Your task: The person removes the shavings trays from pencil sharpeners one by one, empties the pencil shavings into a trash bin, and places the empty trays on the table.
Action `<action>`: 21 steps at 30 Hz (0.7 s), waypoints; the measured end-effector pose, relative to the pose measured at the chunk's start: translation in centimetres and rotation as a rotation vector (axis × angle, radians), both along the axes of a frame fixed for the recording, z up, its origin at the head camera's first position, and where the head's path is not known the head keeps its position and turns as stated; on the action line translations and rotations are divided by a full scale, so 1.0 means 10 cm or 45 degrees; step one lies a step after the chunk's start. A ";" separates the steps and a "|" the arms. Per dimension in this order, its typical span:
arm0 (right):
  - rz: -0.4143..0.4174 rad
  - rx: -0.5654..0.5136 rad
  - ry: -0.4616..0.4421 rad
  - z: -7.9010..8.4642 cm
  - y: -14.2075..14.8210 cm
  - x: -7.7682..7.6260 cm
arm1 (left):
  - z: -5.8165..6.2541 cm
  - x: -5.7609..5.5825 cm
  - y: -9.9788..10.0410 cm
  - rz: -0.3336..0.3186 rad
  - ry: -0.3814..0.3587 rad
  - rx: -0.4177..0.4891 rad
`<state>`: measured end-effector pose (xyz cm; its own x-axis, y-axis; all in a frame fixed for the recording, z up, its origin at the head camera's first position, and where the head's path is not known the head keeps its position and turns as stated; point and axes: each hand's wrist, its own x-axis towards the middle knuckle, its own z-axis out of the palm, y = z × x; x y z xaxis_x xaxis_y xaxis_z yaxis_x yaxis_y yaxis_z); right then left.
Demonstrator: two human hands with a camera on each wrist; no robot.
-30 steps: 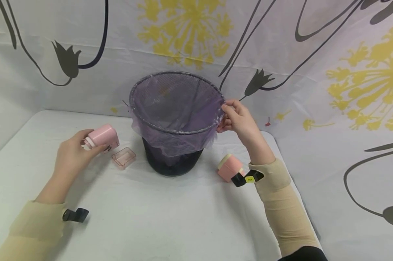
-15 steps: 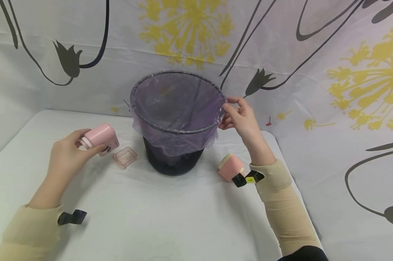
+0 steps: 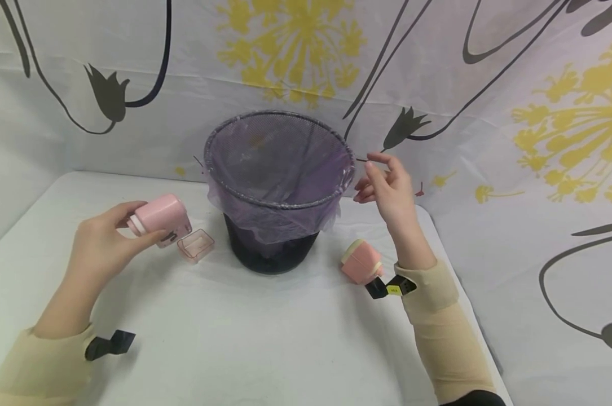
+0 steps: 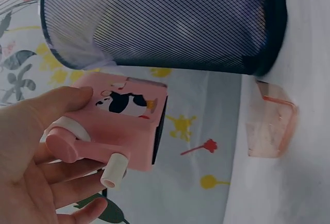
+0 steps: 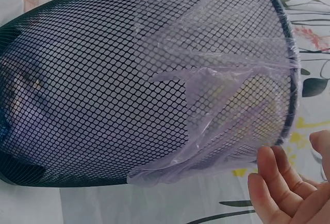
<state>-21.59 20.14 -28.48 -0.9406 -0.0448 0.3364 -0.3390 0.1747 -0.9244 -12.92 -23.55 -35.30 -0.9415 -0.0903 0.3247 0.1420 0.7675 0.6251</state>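
My left hand [image 3: 98,243] grips a pink hand-crank pencil sharpener [image 3: 159,216], tilted on its side left of the mesh wastebasket [image 3: 265,260]. In the left wrist view a penguin picture and the crank's white knob [image 4: 114,170] show on it. A small clear pink shavings drawer [image 3: 196,245] lies on the table between the sharpener and the basket. Over the basket's rim is folded a thin purple bin liner [image 3: 277,223]. Just right of that rim is my right hand [image 3: 394,189], fingers loosely bent and holding nothing; the right wrist view has its fingertips [image 5: 266,157] close by the liner.
A pink block-shaped thing with cream edges [image 3: 361,261] rests on the table beneath my right forearm, partly behind the wrist camera [image 3: 391,286]. Patterned cloth [image 3: 306,73] hangs behind the white table [image 3: 245,344].
My right hand has let go of the basket's rim and liner and moved right. The left hand has drawn slightly back toward the lower left, still gripping the pencil sharpener.
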 end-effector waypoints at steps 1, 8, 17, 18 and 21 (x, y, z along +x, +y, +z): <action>-0.009 -0.005 0.017 0.00 0.01 0.02 | 0.01 0.01 0.01 -0.013 -0.005 0.002; -0.034 -0.024 0.145 -0.08 0.02 0.23 | 0.11 0.10 0.10 -0.124 0.006 -0.014; -0.021 -0.016 0.289 -0.17 -0.01 0.55 | 0.21 0.20 0.22 -0.245 0.034 -0.029; -0.012 -0.009 0.301 -0.17 -0.02 0.58 | 0.22 0.21 0.23 -0.251 0.044 -0.025; 0.019 0.006 0.319 -0.20 -0.04 0.65 | 0.25 0.24 0.28 -0.272 0.071 -0.005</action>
